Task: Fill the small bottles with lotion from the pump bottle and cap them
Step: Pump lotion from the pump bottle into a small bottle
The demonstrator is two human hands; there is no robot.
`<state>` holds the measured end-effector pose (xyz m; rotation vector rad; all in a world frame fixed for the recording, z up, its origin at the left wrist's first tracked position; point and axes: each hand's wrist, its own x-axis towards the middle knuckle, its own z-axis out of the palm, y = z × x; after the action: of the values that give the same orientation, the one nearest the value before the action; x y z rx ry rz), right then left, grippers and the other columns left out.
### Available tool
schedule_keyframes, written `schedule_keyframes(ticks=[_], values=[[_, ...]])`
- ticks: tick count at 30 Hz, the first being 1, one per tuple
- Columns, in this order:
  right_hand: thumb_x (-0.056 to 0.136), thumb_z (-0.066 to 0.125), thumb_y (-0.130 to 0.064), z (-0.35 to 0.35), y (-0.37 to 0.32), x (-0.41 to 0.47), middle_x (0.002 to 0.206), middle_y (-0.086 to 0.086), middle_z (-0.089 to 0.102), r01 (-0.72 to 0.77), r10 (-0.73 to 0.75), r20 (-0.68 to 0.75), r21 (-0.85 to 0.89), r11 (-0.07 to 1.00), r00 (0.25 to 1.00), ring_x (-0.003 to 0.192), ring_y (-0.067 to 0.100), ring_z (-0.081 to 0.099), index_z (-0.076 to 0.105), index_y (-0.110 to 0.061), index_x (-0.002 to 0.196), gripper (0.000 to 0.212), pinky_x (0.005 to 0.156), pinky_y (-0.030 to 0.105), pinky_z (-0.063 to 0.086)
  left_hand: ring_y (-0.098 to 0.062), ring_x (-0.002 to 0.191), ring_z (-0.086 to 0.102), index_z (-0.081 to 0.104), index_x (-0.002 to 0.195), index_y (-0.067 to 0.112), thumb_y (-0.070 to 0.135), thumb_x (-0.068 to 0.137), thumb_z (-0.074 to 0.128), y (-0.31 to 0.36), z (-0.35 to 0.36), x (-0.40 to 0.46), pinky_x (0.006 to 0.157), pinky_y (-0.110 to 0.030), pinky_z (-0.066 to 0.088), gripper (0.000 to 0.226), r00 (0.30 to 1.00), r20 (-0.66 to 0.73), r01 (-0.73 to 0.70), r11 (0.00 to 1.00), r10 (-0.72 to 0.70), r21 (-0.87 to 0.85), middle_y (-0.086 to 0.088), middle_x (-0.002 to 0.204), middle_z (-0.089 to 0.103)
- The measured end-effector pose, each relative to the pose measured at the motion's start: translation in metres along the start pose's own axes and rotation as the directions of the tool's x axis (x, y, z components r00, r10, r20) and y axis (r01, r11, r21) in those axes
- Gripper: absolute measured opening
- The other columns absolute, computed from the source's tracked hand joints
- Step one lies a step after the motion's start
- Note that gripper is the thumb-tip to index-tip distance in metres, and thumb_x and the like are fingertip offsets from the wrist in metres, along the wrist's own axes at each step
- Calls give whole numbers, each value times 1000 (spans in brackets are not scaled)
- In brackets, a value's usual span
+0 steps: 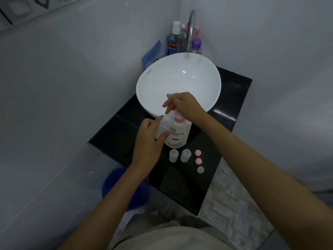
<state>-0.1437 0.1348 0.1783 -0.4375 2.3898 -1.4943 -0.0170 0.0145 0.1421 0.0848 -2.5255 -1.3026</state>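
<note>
A white pump bottle (178, 136) with a pink collar stands on the black counter (115, 134) in front of the sink. My right hand (183, 104) rests on top of its pump head, fingers curled over it. My left hand (149, 141) grips a small translucent bottle (162, 127), held tilted against the pump's spout. Two more small open bottles (173, 155) (185, 155) stand upright just in front of the pump bottle. Beside them lie two pink caps (197, 153) (198, 161) and one whitish cap (200, 169).
A white bowl sink (156, 78) fills the counter's back half, with a chrome tap (190, 31) over it. Mouthwash (173, 42), a purple bottle (196, 45) and a blue pouch (152, 55) crowd the corner. A blue bucket (115, 181) sits on the floor below left.
</note>
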Motion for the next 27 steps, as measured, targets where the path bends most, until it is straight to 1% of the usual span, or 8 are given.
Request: schedule_keyframes(ticks=[3,5,9,12,16,19,21,27], values=[[99,41,-27,1,2,1,76,9,69,-18,18,-4,30,999,1000,77,17,64,71,-4,86,40,87,32,49,-9,98,55,57,125,16,26,86,66,0,-2,-1,80,-11,46,42,999,-54,-4,996,-1,-94,-3,109,58],[99,40,-26,1,4,1,74,6,69,-12,12,-13,60,998,1000,74,12,63,71,-4,88,40,82,24,48,-7,99,56,58,122,16,30,85,66,-2,-3,-1,81,-6,44,40,997,-73,0,991,-10,-137,-2,111,60],[100,37,-26,5,11,2,71,-1,68,-13,15,-23,71,997,1000,69,1,61,72,-6,90,42,69,8,45,-12,100,57,59,125,15,41,83,59,-6,-3,2,82,-9,46,49,998,-57,19,984,-30,-177,-5,111,60],[100,35,-28,8,16,2,76,1,69,-49,49,-6,49,998,999,73,8,61,71,-8,92,43,70,16,46,-15,100,57,59,127,16,44,82,56,-10,-4,5,81,-8,44,52,999,-21,31,985,-35,-172,-8,111,60],[101,34,-27,10,16,0,81,5,69,-75,74,17,55,996,997,78,13,61,71,-5,95,44,70,22,47,-16,98,55,58,128,18,30,85,63,-12,-5,8,79,-10,44,45,998,-2,69,982,-70,-178,-8,108,56],[99,37,-33,-1,7,1,85,4,72,-36,32,52,77,996,998,79,5,63,73,-10,92,43,76,17,48,-9,94,53,57,128,21,31,85,63,-10,-8,10,76,-10,45,45,998,-21,47,983,-51,-176,-4,105,54],[98,36,-40,-4,3,2,83,-2,73,-38,33,63,81,996,997,73,-4,61,73,-14,87,47,71,10,45,-7,92,53,57,128,20,30,85,63,-8,-10,11,75,-7,44,44,999,-30,24,983,-30,-180,-3,103,54],[101,34,-30,8,12,-1,85,6,72,-58,59,-44,15,998,997,75,1,60,73,-6,90,48,72,11,41,-10,95,54,57,128,18,25,86,64,-12,-8,11,77,-7,45,43,998,17,66,977,-64,-205,-6,105,55]])
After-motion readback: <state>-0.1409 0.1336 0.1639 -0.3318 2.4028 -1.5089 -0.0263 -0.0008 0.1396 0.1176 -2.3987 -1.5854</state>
